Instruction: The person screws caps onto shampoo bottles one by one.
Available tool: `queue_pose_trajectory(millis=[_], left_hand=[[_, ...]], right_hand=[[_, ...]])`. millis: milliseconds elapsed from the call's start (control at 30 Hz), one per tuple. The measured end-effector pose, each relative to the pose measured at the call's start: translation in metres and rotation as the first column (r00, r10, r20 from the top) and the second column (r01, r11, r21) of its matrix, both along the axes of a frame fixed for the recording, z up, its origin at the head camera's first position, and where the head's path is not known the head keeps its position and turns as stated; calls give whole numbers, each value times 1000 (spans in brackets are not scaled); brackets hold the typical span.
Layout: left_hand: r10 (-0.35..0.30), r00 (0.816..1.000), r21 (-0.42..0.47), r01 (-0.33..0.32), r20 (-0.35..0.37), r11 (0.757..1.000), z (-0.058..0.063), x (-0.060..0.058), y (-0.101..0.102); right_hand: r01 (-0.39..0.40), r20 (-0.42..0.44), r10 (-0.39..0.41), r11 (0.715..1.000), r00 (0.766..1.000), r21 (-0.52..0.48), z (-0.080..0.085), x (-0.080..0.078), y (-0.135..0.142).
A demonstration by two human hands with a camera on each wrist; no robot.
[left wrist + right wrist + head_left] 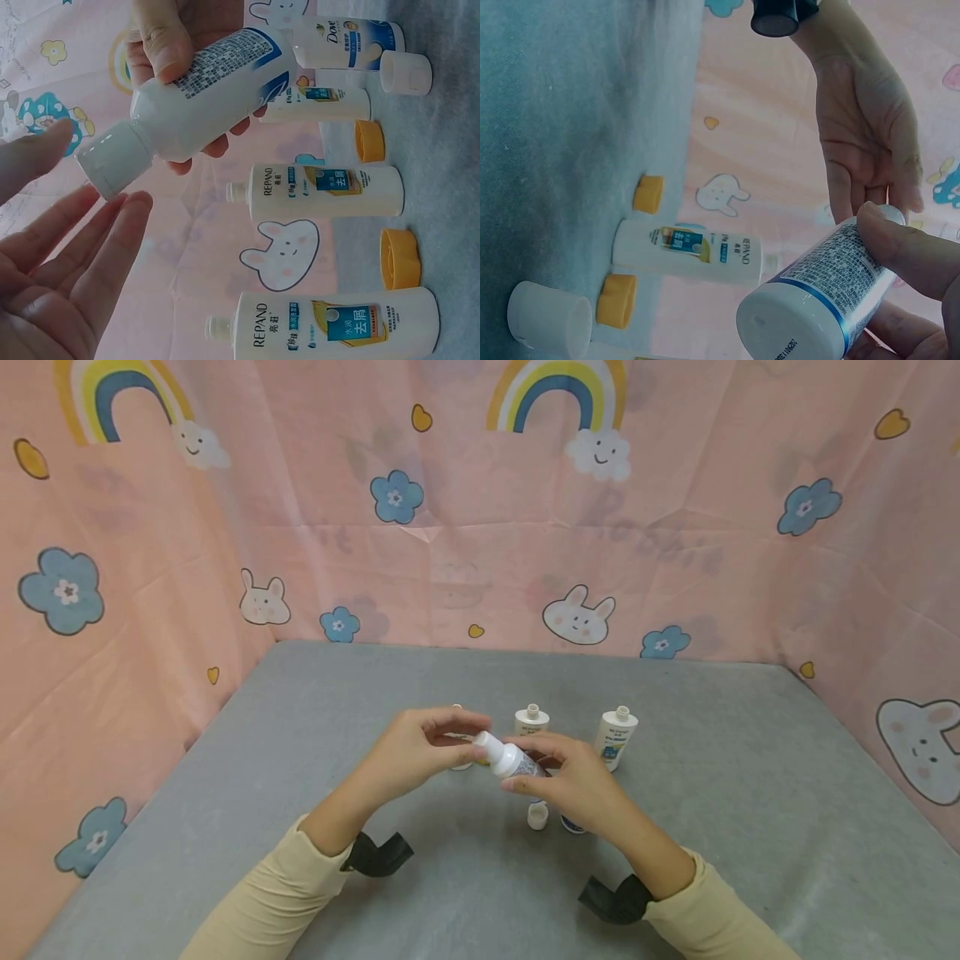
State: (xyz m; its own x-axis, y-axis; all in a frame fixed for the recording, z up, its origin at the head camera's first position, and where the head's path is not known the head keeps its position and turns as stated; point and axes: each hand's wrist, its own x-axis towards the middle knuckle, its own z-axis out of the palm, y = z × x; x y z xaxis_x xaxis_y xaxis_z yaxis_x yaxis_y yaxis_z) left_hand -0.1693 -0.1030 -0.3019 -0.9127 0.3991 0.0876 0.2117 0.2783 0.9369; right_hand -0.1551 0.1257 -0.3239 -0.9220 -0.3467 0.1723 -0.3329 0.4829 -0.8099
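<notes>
My right hand (573, 777) grips a white bottle (217, 86) with a blue-edged label of small print, holding it tilted above the table. The bottle's white cap (116, 161) is on and points toward my left hand (420, 752). My left thumb and fingers spread around that cap, fingertips right at its edge, in the left wrist view. Under my right hand stands a Dove bottle (345, 43), mostly hidden in the head view. A loose white cap (537, 816) sits on the table close to it.
Uncapped white REPAND bottles stand behind the hands, one in the middle (532, 718), one at the right (617, 739) and one behind my left hand (459, 764). Yellow caps (400, 259) lie beside them on the grey table (712, 760). Pink printed cloth (450, 552) encloses the table.
</notes>
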Motion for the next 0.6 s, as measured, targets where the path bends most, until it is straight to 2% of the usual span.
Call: queue_pose_trajectory(millis=[200,333,433,600], left_hand=[[61,998,-8,-61,0,998,0,-1,0],[79,997,-18,-79,20,997,-1,-2,1],[69,998,-23,-68,10,997,-2,-2,1],[9,1000,-14,-9,-16,1000,-3,-2,0]], right_hand=[[1,-5,-1,1000,1000,0,-1,0,0],[-5,-8,5,1000,1000,-2,-1,0,-1],[-7,-5,7,1000,1000,-4,-1,0,0],[-15,-3,15,1000,1000,-9,-1,-1,0]])
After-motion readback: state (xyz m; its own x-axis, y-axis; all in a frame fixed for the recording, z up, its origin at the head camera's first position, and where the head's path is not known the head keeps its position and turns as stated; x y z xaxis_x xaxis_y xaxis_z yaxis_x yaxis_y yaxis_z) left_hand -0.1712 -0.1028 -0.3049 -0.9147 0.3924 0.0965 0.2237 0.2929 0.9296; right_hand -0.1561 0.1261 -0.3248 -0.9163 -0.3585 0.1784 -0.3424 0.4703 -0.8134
